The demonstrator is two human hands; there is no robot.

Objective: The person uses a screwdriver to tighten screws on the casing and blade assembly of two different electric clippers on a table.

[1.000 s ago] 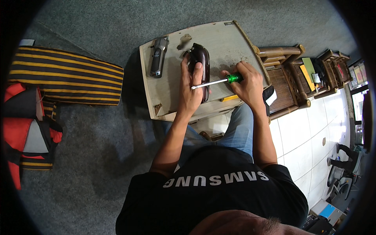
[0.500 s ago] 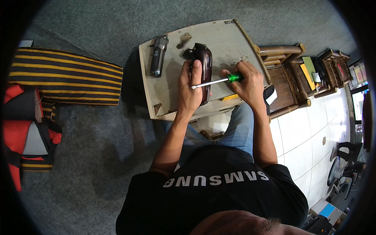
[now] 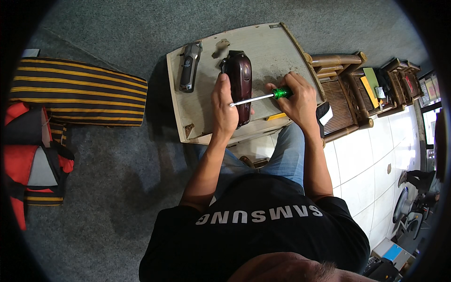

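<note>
Left hand (image 3: 223, 110): the maroon clipper (image 3: 243, 77) is gripped from its left side; the thumb is laid along that side, most fingers are hidden beneath.
Right hand (image 3: 300, 101): the screwdriver (image 3: 256, 99) is clasped by its green handle in curled fingers.
Screwdriver tip: pointed left, across the maroon clipper, near the left thumb; whether anything is touched by it cannot be told.
Maroon clipper: held above the table (image 3: 289, 54), between the hands, blade end turned far.
Grey clipper (image 3: 189, 70): laid at the table's far left, apart from both hands.
Left side: a striped bench (image 3: 84, 91) is seen, with red and black cloth (image 3: 21, 157) near it.
Right side: a bamboo chair (image 3: 336, 105) is placed beside the table.
</note>
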